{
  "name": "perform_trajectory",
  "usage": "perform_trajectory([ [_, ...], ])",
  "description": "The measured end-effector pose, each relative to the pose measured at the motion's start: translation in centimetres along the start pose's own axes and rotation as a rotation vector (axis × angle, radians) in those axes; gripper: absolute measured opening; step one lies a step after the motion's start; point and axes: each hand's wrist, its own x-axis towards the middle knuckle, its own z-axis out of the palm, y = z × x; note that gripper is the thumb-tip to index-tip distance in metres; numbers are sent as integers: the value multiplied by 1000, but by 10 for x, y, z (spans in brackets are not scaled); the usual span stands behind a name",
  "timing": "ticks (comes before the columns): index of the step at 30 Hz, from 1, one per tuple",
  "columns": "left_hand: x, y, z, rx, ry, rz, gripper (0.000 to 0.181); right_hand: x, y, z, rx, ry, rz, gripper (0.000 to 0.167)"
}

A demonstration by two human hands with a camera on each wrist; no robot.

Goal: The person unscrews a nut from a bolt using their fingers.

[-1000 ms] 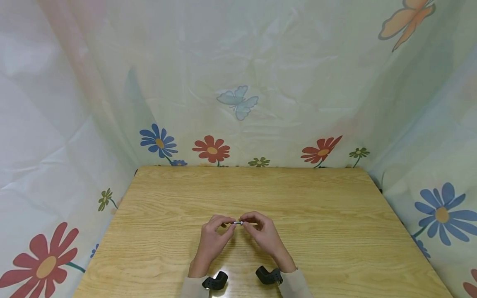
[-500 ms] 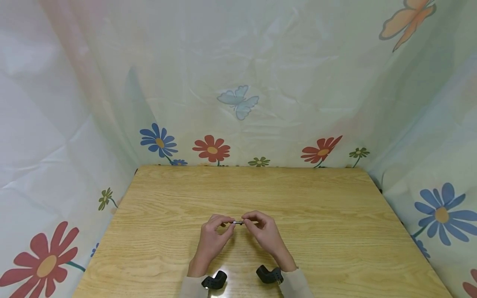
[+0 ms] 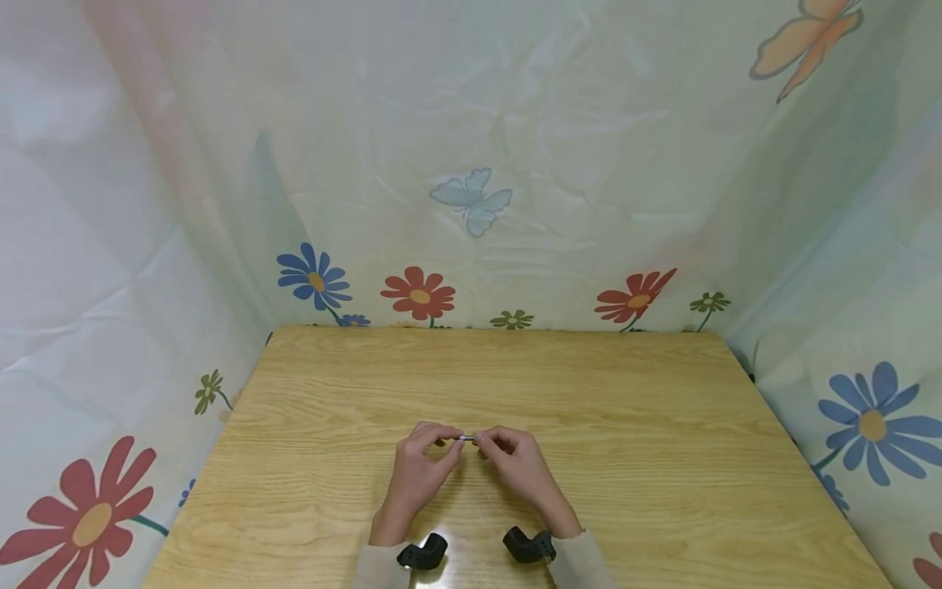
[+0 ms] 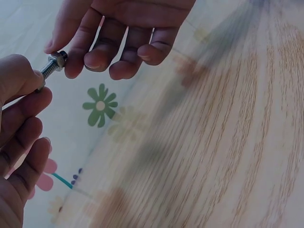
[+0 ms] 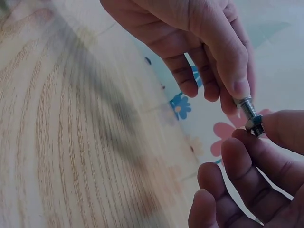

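Note:
A small silver bolt [image 4: 48, 69] spans the gap between the two hands, with a hex nut [image 5: 254, 122] around its shank near the dark far end. My left hand [image 3: 419, 472] pinches the other end of the bolt between thumb and forefinger, covering most of that end. Thumb and forefinger of my right hand [image 3: 524, 468] pinch the nut from two sides, as the right wrist view shows. The remaining right fingers hang loosely curled below. Both hands are above the tabletop.
The wooden table [image 3: 662, 425] spreads around the hands. A flower-printed curtain [image 3: 559, 164] hangs behind it and at both sides. Black wrist-worn devices [image 3: 423, 552] sit near each beige sleeve.
My right fingers opened a little away from the nut and have come back leftward onto it. My left hand has stayed almost still, gripping the bolt.

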Motion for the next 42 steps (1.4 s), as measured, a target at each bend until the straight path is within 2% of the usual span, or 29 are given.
perform_trajectory([
  [7, 0, 0, -1, -11, 5, 16, 16, -1, 0, -2, 35, -44, -30, 19],
  [12, -1, 0, -1, -25, 7, 3, 17, -2, -4, -5, 54, -66, -71, 24],
  [18, -1, 1, -1, -34, 4, -14, 18, -3, -5, -7, 93, -60, -139, 26],
  [22, -1, 1, 0, -29, 11, 3, 21, -3, -5, -7, 117, -56, -199, 24],
  [26, -1, 1, 1, -31, 17, 17, 22, -3, -4, -7, 127, -41, -223, 23],
  [30, -1, 1, 1, -26, 15, 21, 20, -2, -4, -6, 132, 18, -179, 24],
  [35, 0, 1, 1, -4, 21, 19, 17, -1, -3, -4, 107, 102, -66, 21],
  [39, 2, 3, 1, 4, 38, 34, 17, -2, -1, -4, 69, 86, -7, 16],
  [42, 2, 4, 2, 2, 48, 55, 18, -2, -1, -5, 64, 59, -1, 18],
])
